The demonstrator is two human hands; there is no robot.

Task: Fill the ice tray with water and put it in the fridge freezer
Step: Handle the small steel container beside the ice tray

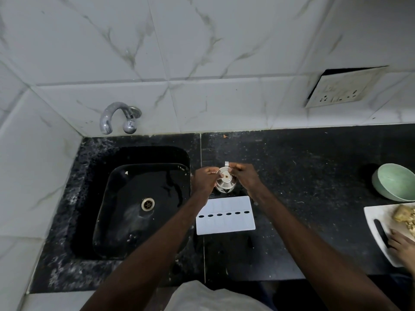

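Gripping a small lidded steel pot with left hand and right hand, both curled at its rim, just beside the far edge of the white ice tray lying on the bench right of the sink; judged early: tray not visibly filled, freezer transfer outstanding.

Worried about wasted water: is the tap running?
Off, it seems: no stream falls from the tap into the sink; left hand and right hand hold a jug.

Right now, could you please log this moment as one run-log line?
left hand: holds steel jug | right hand: holds steel jug | ice tray: flat on counter
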